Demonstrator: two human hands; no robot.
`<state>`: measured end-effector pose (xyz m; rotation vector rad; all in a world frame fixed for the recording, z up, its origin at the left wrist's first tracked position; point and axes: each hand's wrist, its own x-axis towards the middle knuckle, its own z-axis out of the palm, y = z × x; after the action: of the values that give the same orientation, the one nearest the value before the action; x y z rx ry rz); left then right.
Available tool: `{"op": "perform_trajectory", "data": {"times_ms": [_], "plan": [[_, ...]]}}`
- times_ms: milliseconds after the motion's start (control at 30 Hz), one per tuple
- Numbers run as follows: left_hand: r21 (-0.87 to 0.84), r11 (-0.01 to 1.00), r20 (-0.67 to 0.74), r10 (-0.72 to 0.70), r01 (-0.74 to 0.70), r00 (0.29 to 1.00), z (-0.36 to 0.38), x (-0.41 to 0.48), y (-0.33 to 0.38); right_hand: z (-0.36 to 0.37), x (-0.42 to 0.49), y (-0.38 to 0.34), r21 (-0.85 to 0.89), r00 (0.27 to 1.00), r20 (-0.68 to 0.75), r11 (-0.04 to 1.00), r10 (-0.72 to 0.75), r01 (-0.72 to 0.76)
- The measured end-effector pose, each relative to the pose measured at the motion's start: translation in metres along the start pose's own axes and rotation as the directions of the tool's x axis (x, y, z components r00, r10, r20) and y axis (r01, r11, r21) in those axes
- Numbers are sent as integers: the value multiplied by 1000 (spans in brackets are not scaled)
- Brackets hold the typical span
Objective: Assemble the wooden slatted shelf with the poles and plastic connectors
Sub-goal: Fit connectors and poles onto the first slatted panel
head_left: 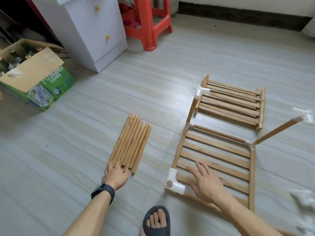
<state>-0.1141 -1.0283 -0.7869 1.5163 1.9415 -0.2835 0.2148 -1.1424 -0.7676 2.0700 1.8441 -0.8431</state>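
**Grips.** The left grip [115, 174] is a bare hand. Its fingers lie straight over the near ends of the pole bundle [131, 143] and are not curled round any pole. A dark watch [103, 191] sits on its wrist. The right grip [206, 181] is a bare hand with fingers spread apart, holding nothing, over the near slats of the slatted shelf [218, 157]. The hand is blurred, so contact cannot be confirmed.

**Room.** A strip of bare floor [51, 159] with a tile joint separates the two grips. Left of the left grip the floor runs wide. A foot in a dark slipper [156, 220] stands between the grips, nearer the camera.

**Task item.**
- The shelf lies flat on the floor under the right grip, with pale slats crossing between two side poles.
- A white corner connector [173, 183] sits just left of the right grip, one socket facing up.
- From the far left corner a left pole [191, 109] runs away to a second connector [201, 91].
- From the far right corner a right pole [277, 130] slants off rightward, tipped by a third connector [305, 116].
- Beyond the shelf lies a stack of slatted panels [233, 103].
- Loose connectors [303, 200] lie right of the right grip, blurred.

**Containers.** A cardboard box [34, 77], flaps open, stands far left of the left grip and holds bottles [15, 58]. Beyond it are a white cabinet [88, 31] and red stools [150, 23].
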Motion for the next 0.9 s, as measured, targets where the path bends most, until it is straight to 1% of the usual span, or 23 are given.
{"op": "perform_trajectory", "data": {"times_ms": [100,167,267,433,567,800,833,867,900], "plan": [[49,998,-54,-25,27,998,-5,21,-6,33,19,-2,-66,995,96,998,15,-9],[18,999,-79,-36,38,996,-10,37,-8,51,24,1,-109,991,132,994,32,-17],[-40,997,-101,-64,60,993,-16,62,-9,63,24,8,-117,991,130,993,20,-5],[-73,987,-115,-153,145,982,-17,85,-13,66,28,12,-97,988,156,995,9,6],[-152,977,-100,-167,150,981,-14,93,-16,64,30,15,-91,981,192,996,2,16],[-327,943,-166,-122,62,979,-29,73,-22,46,30,15,-92,966,260,995,2,23],[-334,942,-174,-91,28,981,-34,66,-22,38,29,15,-70,967,253,997,2,16],[-326,945,-194,-46,-20,980,-40,57,-19,30,27,15,-8,972,235,1000,13,-11],[-315,946,-222,4,-75,975,-46,48,-16,19,22,13,113,979,202,992,40,-64]]}}
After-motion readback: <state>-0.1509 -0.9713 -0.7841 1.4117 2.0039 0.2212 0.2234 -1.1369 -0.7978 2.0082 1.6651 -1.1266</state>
